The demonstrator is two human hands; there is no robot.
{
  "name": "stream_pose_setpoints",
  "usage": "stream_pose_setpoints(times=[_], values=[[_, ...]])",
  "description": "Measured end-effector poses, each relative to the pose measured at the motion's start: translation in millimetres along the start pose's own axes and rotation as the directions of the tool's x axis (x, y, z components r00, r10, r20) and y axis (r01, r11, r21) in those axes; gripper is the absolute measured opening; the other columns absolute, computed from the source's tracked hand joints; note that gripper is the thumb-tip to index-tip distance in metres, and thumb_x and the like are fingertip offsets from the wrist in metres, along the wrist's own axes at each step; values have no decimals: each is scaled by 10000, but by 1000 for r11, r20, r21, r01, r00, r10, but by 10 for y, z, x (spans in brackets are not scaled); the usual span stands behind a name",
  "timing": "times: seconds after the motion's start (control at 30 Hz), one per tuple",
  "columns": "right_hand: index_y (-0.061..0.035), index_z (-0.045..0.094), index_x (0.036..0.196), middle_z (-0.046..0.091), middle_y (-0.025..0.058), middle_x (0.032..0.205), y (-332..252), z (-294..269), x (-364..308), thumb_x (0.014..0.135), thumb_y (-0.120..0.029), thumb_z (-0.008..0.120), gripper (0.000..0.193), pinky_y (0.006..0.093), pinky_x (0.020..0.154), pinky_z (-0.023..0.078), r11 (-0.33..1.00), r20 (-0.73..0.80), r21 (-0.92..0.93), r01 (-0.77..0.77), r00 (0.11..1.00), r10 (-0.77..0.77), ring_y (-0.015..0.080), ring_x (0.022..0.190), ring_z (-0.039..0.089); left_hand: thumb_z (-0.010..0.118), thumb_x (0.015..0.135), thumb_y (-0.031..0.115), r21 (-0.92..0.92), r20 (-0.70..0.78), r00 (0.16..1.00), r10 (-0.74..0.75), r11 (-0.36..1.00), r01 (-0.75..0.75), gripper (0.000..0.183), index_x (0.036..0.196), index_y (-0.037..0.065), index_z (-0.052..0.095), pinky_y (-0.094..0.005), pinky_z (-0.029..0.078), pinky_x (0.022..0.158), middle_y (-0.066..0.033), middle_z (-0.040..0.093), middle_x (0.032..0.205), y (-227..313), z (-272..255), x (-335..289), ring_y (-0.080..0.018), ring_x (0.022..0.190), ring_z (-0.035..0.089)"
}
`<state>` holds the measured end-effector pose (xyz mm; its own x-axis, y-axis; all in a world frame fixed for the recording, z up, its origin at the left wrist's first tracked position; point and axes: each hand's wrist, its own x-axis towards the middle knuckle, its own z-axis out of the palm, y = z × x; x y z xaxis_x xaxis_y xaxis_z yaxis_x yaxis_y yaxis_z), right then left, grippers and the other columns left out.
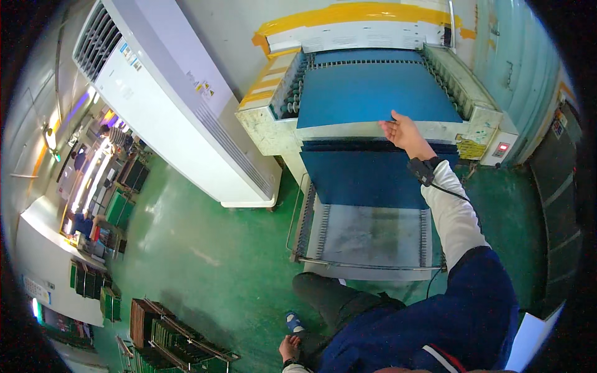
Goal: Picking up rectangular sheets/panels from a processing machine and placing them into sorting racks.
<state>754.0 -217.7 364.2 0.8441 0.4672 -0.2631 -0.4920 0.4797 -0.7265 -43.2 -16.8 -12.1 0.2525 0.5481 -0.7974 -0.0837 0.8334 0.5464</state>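
My right hand [401, 132] reaches forward with its fingers stretched out, by the front edge of a flat blue panel [373, 93]. Whether the fingertips touch that edge I cannot tell. The panel lies on the rollers of a conveyor machine [267, 127]. Below it, several dark blue panels [367, 177] stand upright in a slotted rack [373, 239] under my right forearm. My left hand [290, 348] hangs low beside my leg, its fingers loosely bent and nothing seen in them.
A tall white air conditioner [186, 112] stands left of the machine. A small control box with a red display [500, 149] sits at the machine's right. Racks of boards [168, 336] stand on the green floor [186, 248] at lower left. People work at far left.
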Motion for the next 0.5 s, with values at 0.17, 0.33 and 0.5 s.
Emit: stream_pose_setpoints(times=[0.17, 0.33, 0.5], values=[[-15, 546, 1003, 662, 144, 970, -6, 17, 2, 931, -376, 528, 369, 315, 670, 533, 1000, 19, -27, -8, 1000, 9, 212, 822, 647, 516, 938, 173, -1, 72, 997, 31, 1000, -31, 236, 1042, -39, 515, -395, 559, 694, -202, 623, 926, 6, -26, 2, -329, 825, 642], [-5, 560, 1030, 664, 113, 987, 11, 46, -41, 890, -463, 571, 478, 305, 694, 533, 993, 29, -114, 1, 1000, 3, 205, 825, 646, 496, 952, 186, -25, -18, 1000, -23, 999, 23, 251, 1064, -37, 504, -398, 558, 713, -211, 617, 976, 39, 81, -76, -344, 845, 640], [-32, 634, 928, 678, 96, 881, 266, 122, -326, 846, -430, 641, 407, 319, 660, 524, 704, 92, -676, 219, 973, -213, 207, 769, 648, 505, 947, 180, 119, -28, 997, 77, 990, -73, 250, 1062, -42, 508, -397, 563, 709, -207, 620, 988, 35, 169, -170, -341, 852, 640]])
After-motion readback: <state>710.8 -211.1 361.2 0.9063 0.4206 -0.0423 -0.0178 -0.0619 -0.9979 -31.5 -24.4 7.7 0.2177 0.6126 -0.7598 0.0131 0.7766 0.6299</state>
